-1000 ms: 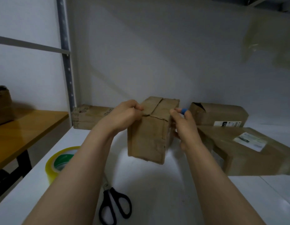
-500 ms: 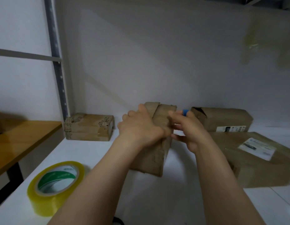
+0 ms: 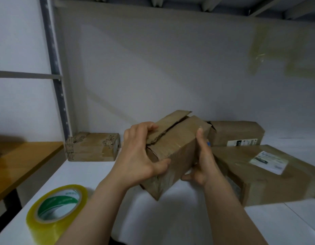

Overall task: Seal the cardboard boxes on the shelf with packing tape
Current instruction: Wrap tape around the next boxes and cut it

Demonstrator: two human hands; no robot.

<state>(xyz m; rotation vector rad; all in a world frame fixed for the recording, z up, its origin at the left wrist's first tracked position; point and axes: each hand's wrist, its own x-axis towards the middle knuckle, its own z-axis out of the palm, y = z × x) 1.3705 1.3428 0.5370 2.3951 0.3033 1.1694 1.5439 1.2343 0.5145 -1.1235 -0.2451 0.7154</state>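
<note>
A tape roll (image 3: 47,230) is laid at seven o'clock on the white shelf (image 3: 162,227). At centre a tilted cardboard box (image 3: 178,149) is gripped by left hand (image 3: 140,156) and right hand (image 3: 206,163). A wooden table (image 3: 20,161) is seen at nine, a grey panel (image 3: 171,68) at twelve.

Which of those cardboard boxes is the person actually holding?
The tilted middle box, gripped between the left hand and the right hand, its top flaps gaping. The other three lie flat on the white shelf.
</note>
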